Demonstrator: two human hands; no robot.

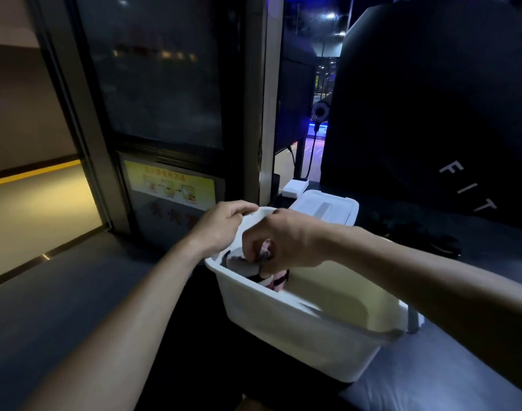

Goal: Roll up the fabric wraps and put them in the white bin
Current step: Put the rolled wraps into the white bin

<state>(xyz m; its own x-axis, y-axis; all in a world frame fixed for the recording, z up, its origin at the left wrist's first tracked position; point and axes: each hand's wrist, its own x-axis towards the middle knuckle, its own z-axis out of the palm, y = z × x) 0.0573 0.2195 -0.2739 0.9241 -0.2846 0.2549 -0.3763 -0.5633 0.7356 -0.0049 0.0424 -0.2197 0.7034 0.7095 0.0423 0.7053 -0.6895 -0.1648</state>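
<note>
Dim light, head view. Far left I see a dark window frame [76, 120] and below it a yellow notice [169, 185] with pictograms, print too blurred to read.

Left hand [224, 225]: fingers [242, 209] curled over the far-left rim of the white bin [298, 330], gripping it. The bin sits on the dark counter [61, 307], tilted in frame.

Right hand [286, 238]: reaches down into the bin's left end, fingers [255, 250] clenched in a pinch on a fabric wrap [265, 250], pink and dark. The wrap is inside the bin, at its left end, on top of other rolled wraps [276, 281] there; I cannot tell how many. The rest of the bin interior shows a bare pale wall.

Behind the bin: a white lid [325, 207], lying flat. Farther back, a small black fan [319, 112] on a stalk. Right: a large black bag [432, 114], lettering "FIT" visible.
</note>
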